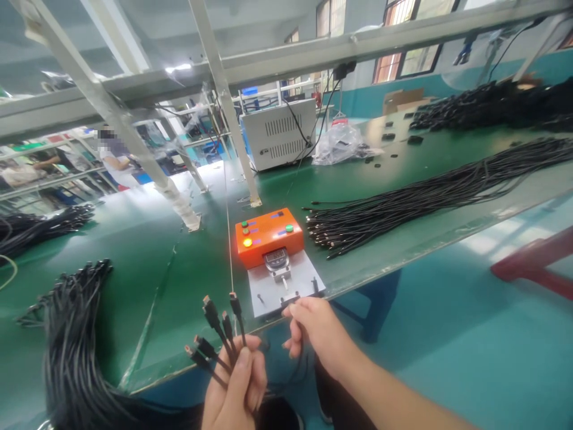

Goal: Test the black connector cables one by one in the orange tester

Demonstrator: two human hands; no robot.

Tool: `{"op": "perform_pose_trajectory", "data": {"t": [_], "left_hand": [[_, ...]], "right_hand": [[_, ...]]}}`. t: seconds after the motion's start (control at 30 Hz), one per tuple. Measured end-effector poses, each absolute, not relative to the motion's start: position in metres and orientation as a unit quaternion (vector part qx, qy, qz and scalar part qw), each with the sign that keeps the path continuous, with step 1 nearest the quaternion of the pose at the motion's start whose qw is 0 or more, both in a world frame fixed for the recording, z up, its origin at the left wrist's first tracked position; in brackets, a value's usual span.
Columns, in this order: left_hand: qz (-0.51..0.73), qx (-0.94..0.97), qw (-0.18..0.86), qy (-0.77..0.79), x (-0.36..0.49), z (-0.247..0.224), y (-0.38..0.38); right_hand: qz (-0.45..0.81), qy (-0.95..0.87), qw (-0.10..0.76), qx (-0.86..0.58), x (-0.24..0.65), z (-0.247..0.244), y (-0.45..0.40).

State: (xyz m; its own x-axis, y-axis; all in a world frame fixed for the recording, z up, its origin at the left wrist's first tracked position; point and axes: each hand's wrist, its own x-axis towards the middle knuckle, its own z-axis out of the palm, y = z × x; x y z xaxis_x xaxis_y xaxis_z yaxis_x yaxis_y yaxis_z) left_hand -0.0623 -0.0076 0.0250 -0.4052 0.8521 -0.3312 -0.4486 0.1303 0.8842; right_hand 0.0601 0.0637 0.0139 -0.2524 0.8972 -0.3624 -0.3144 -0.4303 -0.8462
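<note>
Several black cables (218, 322) fan upward out of my left hand (242, 382), their metal connector tips on top. The fingers and thumb of that hand are closed around them. My right hand (313, 325) pinches a black cable end (286, 309) at the front edge of a metal plate; most of that end is hidden by the fingers. On the plate (264, 292) sits a small gauge with a display (276, 259), its rod pointing toward my right hand. Behind it stands an orange box (268, 234) with green buttons and a lit yellow one.
A bundle of black cables (403, 209) lies right of the orange box, another bundle (71, 322) at the left. Farther back are a grey vented case (282, 134), a plastic bag (340, 143) and a dark cable pile (492, 107). White posts (228, 107) rise from the green table.
</note>
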Motion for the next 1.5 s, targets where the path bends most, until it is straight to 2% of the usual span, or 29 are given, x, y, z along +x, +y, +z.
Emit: {"op": "perform_pose_trajectory", "data": {"t": [0.2, 0.37, 0.43, 0.53, 0.7, 0.8, 1.5], "left_hand": [[0.633, 0.191, 0.527, 0.534, -0.065, 0.025, -0.003], [0.587, 0.246, 0.539, 0.551, -0.063, 0.027, -0.007], [0.579, 0.264, 0.539, 0.553, -0.061, 0.027, -0.008], [0.587, 0.256, 0.535, 0.551, -0.058, 0.028, -0.008], [0.585, 0.258, 0.537, 0.551, -0.058, 0.031, -0.009], [0.578, 0.277, 0.536, 0.549, -0.059, 0.03, -0.01], [0.59, 0.204, 0.537, 0.568, -0.054, 0.033, -0.008]], "right_hand": [[0.716, -0.352, 0.404, -0.447, 0.062, 0.013, 0.061], [0.597, -0.572, 0.264, -0.496, 0.095, 0.003, 0.048], [0.583, -0.604, 0.232, -0.492, 0.106, 0.002, 0.044], [0.627, -0.569, 0.257, -0.467, 0.109, 0.006, 0.041], [0.71, -0.417, 0.37, -0.431, 0.087, 0.017, 0.038], [0.709, -0.376, 0.41, -0.433, 0.076, 0.019, 0.042], [0.716, -0.355, 0.408, -0.442, 0.068, 0.014, 0.056]]}}
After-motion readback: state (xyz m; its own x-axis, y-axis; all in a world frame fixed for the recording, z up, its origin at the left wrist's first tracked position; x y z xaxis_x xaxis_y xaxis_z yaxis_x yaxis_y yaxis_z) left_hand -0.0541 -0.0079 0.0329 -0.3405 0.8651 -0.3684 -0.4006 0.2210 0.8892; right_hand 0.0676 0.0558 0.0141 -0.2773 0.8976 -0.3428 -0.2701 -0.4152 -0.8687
